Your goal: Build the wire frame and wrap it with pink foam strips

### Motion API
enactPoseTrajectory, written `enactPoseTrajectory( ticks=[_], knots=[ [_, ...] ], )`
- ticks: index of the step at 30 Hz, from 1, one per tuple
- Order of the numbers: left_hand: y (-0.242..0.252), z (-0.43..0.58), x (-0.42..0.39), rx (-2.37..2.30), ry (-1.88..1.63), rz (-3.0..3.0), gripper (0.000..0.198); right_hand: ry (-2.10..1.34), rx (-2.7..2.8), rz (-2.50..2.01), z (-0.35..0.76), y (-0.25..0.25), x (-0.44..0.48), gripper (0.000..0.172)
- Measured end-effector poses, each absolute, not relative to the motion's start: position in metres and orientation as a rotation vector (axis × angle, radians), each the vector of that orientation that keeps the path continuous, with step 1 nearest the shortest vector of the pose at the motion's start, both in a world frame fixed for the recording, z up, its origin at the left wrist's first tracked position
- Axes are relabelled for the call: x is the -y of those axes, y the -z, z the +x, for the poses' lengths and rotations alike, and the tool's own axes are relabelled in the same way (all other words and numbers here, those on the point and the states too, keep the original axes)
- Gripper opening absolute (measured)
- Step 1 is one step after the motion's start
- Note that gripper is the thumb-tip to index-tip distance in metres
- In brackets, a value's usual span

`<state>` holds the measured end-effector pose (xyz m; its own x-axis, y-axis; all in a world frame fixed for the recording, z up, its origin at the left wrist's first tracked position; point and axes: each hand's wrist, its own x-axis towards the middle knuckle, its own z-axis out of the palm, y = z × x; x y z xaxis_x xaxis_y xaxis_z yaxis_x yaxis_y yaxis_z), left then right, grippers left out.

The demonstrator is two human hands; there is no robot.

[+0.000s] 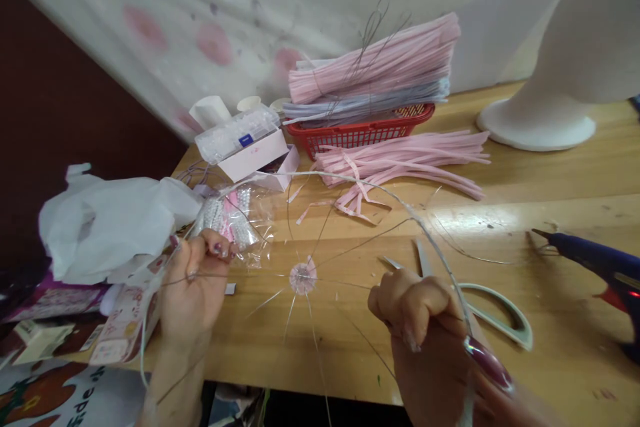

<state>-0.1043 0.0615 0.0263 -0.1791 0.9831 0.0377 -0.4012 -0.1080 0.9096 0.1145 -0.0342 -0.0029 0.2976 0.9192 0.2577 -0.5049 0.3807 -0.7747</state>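
Note:
A large, thin whitish hoop [434, 241] is held up above the table, with thin wires running inward like spokes to a small pink round centrepiece [303, 277]. My left hand [195, 287] has its fingers curled at the hoop's left side, and one spoke wire crosses that palm. On the right, my right hand [425, 327] is closed on the hoop, thumb pressed along the rim and fingers bent inward. Scissors [520, 327] with pale green handles lie beneath, partly hidden by my right hand.
A blue glue gun [590, 253] is at the right. Behind are pink strips [410, 157], a red basket [360, 135] with pink and blue bundles, and a white stand [540, 123]. Bagged beads [240, 217], boxes [255, 157] and a white plastic bag [110, 227] crowd the left.

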Motion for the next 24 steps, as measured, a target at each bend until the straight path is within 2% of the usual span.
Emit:
enactPoseTrajectory(
  ticks=[2,4,6,7,9,13,17,21,24],
  knots=[
    [-0.025,-0.109,-0.06,-1.048,-1.55,0.969,0.07,-1.04,0.786,-0.631,0.114,0.003,0.032,0.032],
    [-0.02,-0.109,-0.06,-1.126,-1.569,1.004,0.067,-1.04,0.797,-0.631,0.116,0.004,0.03,0.031],
    [-0.014,-0.106,-0.059,-1.241,-1.522,1.027,0.031,-1.016,0.817,-0.631,0.118,0.007,0.029,0.031],
    [-0.012,-0.104,-0.058,-1.299,-1.474,1.04,0.023,-1.0,0.844,-0.619,0.12,0.008,0.028,0.031],
    [-0.01,-0.101,-0.056,-1.402,-1.362,1.07,0.05,-0.963,0.91,-0.58,0.123,0.01,0.028,0.032],
    [-0.012,-0.096,-0.049,-1.44,-1.331,1.13,0.033,-0.985,0.876,-0.628,0.124,0.007,0.031,0.033],
    [-0.016,-0.09,-0.042,-1.377,-1.286,1.199,0.061,-0.993,0.838,-0.67,0.121,0.004,0.033,0.036],
    [-0.007,-0.081,-0.034,-1.276,-1.059,1.107,0.031,-0.917,0.863,-0.679,0.12,0.004,0.031,0.038],
    [0.003,-0.073,-0.023,-1.279,-0.977,0.959,0.023,-0.891,0.89,-0.689,0.119,0.001,0.028,0.038]
  ],
)
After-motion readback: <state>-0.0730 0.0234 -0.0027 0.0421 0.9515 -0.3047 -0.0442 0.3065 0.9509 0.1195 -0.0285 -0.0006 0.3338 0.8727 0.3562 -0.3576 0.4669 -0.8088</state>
